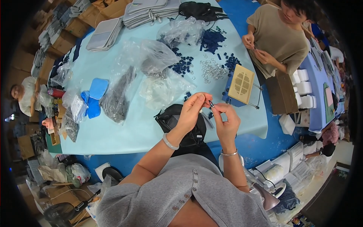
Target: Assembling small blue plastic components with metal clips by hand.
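Both my hands are raised over the table's near edge with fingertips pinched together. My left hand (192, 111) and my right hand (227, 123) meet at a small dark strip (211, 103), gripped between thumbs and forefingers. Its exact kind is too small to make out. Below them a black bag (176, 123) lies at the table edge, partly hidden by my left wrist. Beyond my hands are a heap of small dark blue fabric tabs (182, 65), a scatter of small shiny metal rings (212, 71) and more dark blue pieces (213, 41).
A beige and blue box with a slotted panel (241, 84) stands right of my hands. Clear plastic bags (157, 56) and blue pouches (99, 89) lie left; grey cases (149, 11) are stacked at the back. Across the right corner, a co-worker (281, 39) handles something small.
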Motion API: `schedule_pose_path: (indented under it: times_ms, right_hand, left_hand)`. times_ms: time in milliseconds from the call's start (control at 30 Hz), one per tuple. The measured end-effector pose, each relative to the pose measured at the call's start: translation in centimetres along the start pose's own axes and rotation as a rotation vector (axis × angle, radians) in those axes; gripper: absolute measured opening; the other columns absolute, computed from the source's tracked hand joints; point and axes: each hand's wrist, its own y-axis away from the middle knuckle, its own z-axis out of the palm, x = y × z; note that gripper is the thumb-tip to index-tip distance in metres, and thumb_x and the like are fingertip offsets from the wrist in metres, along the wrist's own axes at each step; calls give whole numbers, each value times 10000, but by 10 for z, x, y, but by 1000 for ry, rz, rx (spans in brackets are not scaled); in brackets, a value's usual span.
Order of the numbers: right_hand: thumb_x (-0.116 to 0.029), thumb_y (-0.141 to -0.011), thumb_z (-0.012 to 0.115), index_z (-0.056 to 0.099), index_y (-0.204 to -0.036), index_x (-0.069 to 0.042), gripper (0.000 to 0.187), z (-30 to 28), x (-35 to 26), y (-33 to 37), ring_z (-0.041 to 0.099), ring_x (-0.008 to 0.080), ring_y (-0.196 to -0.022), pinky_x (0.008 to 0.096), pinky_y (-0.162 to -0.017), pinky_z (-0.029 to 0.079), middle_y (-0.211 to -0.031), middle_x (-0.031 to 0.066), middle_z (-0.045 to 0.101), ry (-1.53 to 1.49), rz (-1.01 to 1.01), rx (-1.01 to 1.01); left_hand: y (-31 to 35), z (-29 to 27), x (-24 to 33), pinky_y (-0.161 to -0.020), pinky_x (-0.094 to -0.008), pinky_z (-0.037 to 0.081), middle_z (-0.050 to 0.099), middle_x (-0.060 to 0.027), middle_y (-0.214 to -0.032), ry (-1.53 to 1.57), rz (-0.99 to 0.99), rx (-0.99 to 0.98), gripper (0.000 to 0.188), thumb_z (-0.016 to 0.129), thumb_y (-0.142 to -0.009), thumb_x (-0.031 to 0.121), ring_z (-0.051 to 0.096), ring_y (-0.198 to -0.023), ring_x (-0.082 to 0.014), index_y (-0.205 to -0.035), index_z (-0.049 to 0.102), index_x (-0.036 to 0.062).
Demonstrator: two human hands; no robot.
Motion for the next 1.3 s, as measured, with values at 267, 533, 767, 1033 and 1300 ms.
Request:
schedule_pose_path:
  times_ms: [267,533,767,1033,1300]
  right_hand:
    - [24,-744,677,601,-824,-4,114,-5,8,3,601,166,-674,247,-601,477,-802,99,636,-19,34,-4]
    - [-14,-801,656,583,-924,12,145,-9,18,11,571,87,-760,204,-697,461,-822,31,606,-372,380,-98]
    - [-61,-833,636,582,-898,-28,90,-16,30,12,563,80,-747,211,-712,451,-833,15,601,-733,660,-38]
    - [-80,-842,631,572,-919,-45,103,-14,33,17,584,95,-752,225,-710,468,-835,12,605,-1010,746,-20]
    - [-100,-869,598,562,-946,-45,101,-13,33,20,578,104,-755,237,-718,476,-840,27,606,-1126,835,-12]
  left_hand:
    - [0,4,-6,-764,-229,411,558,-15,-925,-13,20,-42,176,491,-940,164,505,-826,-90,-988,548,5]
    - [4,13,-1,-665,-214,402,542,-9,-824,-607,217,-33,115,496,-918,86,493,-734,-83,-899,550,-13]
    - [4,26,2,-679,-239,450,574,-38,-808,-278,60,18,218,479,-949,171,524,-719,-91,-892,558,-24]
    - [6,27,-10,-652,-221,436,556,-18,-810,-212,64,-12,157,508,-932,139,507,-722,-62,-892,544,-8]
    - [7,29,-7,-633,-219,449,556,-33,-794,-418,109,16,176,447,-953,124,527,-682,-83,-935,551,-16]
